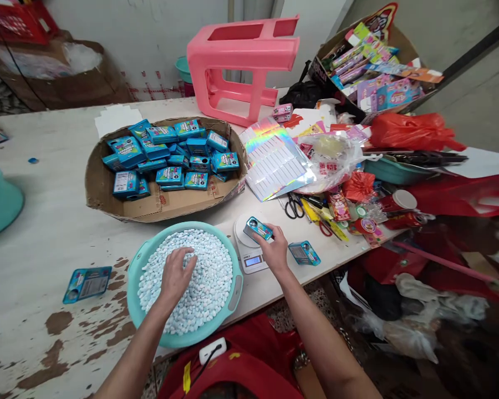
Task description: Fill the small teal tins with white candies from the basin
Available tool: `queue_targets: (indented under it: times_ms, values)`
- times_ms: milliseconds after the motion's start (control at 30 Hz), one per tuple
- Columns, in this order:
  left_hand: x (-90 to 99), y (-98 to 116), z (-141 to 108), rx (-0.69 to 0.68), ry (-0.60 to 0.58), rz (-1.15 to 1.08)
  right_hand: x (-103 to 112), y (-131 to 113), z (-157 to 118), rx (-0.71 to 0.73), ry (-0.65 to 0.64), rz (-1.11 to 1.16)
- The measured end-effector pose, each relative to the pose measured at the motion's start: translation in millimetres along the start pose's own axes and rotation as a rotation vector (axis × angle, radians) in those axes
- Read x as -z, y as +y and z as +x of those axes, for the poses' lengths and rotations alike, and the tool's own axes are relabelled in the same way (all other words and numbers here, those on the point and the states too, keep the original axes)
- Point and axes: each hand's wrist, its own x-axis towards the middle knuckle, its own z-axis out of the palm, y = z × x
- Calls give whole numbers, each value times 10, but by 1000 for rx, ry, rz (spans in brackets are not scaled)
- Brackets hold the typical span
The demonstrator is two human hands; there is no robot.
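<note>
My right hand [275,249] grips a small blue candy tin [258,228] by its near end, fingers closed around it. The tin is over the round white plate of a digital kitchen scale [254,262], whose display is lit; whether they touch I cannot tell. My left hand [177,275] is at the pale candies [208,277] filling a turquoise basin [133,302]. Its fingers are bent, with thumb and forefinger apart; the palm side is hidden. Another blue tin [304,252] lies right of the scale, and a flat blue package [87,284] lies left of the basin.
Behind the basin, a cut-down cardboard box [162,208] holds several blue tins. A pink stool [245,50] lies on its side at the back. Holographic label sheets [276,160], black scissors [293,206] and bagged clutter crowd the right side. A turquoise container [2,202] stands far left.
</note>
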Motion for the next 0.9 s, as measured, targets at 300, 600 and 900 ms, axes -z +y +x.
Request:
queue_targets:
  times_ms: [300, 600, 900]
  values:
    - [-28, 2, -21, 48, -22, -62, 152, 410, -97, -59, 48, 35]
    - [-67, 135, -10, 92, -65, -180, 609, 732, -708, -262, 82, 64]
    - [-92, 252, -14, 113, -111, -154, 635, 915, -1052, -349, 53, 100]
